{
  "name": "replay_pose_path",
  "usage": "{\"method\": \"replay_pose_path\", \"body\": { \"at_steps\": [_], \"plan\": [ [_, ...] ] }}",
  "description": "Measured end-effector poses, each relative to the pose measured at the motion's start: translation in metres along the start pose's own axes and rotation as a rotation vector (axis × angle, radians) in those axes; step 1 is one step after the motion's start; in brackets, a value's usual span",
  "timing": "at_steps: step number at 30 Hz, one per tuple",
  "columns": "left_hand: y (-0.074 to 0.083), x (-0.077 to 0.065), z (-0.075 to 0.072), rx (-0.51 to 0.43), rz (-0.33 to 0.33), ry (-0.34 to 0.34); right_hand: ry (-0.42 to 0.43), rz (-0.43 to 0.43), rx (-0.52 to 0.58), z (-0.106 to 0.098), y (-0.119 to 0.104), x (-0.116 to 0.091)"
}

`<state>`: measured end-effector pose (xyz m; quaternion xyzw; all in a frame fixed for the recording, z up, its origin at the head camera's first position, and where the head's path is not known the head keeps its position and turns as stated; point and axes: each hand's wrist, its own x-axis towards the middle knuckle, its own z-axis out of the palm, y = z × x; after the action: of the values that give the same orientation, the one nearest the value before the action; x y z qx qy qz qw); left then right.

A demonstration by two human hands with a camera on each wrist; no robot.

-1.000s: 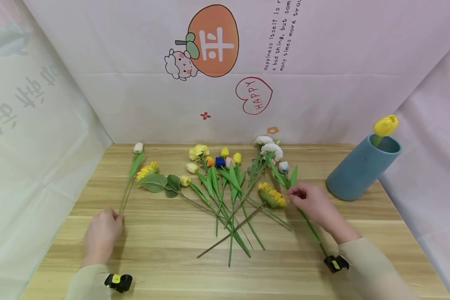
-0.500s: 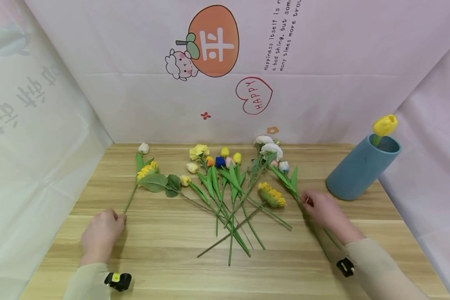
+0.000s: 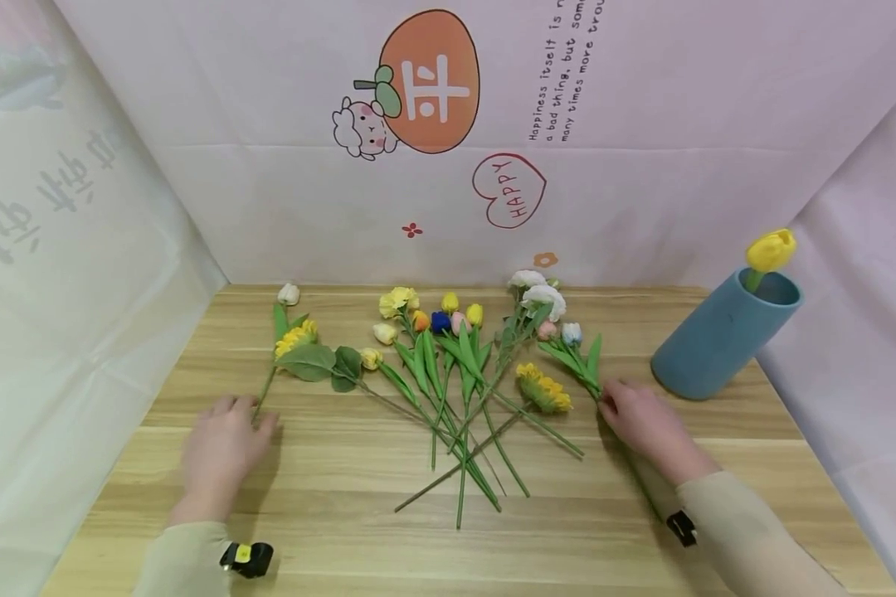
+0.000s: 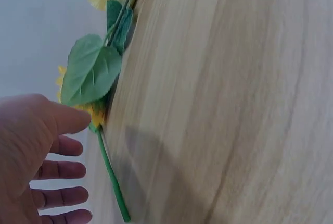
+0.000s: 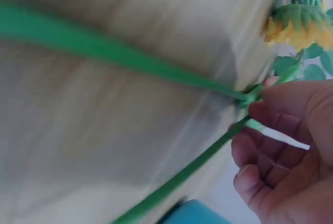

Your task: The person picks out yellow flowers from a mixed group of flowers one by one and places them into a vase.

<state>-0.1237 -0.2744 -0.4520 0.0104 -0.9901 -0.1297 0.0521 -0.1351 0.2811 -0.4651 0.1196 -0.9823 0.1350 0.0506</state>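
In the head view my left hand (image 3: 222, 448) is over the table's left side, beside the lower stem of a white tulip (image 3: 289, 294). The left wrist view shows its fingers apart, with the green stem (image 4: 111, 174) lying free on the wood. A sunflower (image 3: 296, 337) overlaps that tulip. My right hand (image 3: 645, 421) pinches green stem below the light blue tulip (image 3: 572, 333) and the pink tulip (image 3: 547, 331). Two stems run from its fingertips in the right wrist view, the nearer one (image 5: 190, 169) between thumb and finger. Whether both are gripped I cannot tell.
A blue-grey vase (image 3: 705, 344) leans at the right, holding one yellow tulip (image 3: 771, 250). Across the middle lie crossed stems (image 3: 463, 448) of several tulips, white carnation-like flowers (image 3: 543, 303) and a second sunflower (image 3: 543, 388). A printed cloth (image 3: 306, 215) rises behind the table.
My left hand has let go of the white tulip, which shifted right against the sunflower. The right hand moved right and took hold of stem by the light blue and pink tulips.
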Motion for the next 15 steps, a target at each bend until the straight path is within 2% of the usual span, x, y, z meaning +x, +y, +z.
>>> {"method": "replay_pose_path", "body": {
  "at_steps": [3, 6, 9, 15],
  "plan": [
    [0.011, 0.003, 0.003, 0.014, 0.059, -0.002, 0.029, -0.001, -0.049, -0.005, -0.008, 0.003],
    [0.021, 0.005, 0.007, 0.025, 0.091, -0.041, 0.052, -0.030, -0.078, -0.011, -0.020, 0.008],
    [0.031, 0.006, 0.013, 0.025, 0.116, -0.084, 0.078, -0.099, -0.094, -0.014, -0.033, 0.014],
    [0.045, 0.003, 0.027, 0.022, 0.162, -0.149, 0.100, -0.256, -0.058, -0.009, -0.058, 0.027]
  ]
}}
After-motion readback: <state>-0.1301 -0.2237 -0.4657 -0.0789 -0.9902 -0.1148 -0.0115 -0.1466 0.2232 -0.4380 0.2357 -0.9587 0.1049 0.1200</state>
